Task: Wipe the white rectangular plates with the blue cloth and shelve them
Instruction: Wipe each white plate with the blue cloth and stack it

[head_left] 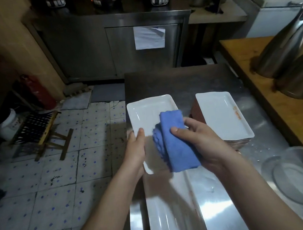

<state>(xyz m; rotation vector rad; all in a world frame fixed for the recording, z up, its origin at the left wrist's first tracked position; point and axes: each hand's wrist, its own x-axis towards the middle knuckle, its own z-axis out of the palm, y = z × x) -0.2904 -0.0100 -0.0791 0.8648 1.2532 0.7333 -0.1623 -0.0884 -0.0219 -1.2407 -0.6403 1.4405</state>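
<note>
Held plate (146,113): above the steel counter (225,197), left hand (135,151) gripping its left edge
Blue cloth (178,146): on the plate, gripped by right hand (204,142)
Plate stack (224,116): just right of both hands

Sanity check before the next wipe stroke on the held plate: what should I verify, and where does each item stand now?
1. Left hand grips the held plate by its near left edge: ok.
2. Right hand holds the blue cloth, thumb on top: ok.
3. Cloth lies across the plate's face: ok.
4. Plate surface dry and clean: cannot tell.
5. Plate stack sits level on the table, apart from the held plate: ok.
6. Shelf free to take the plate: cannot tell, not in view.
</note>
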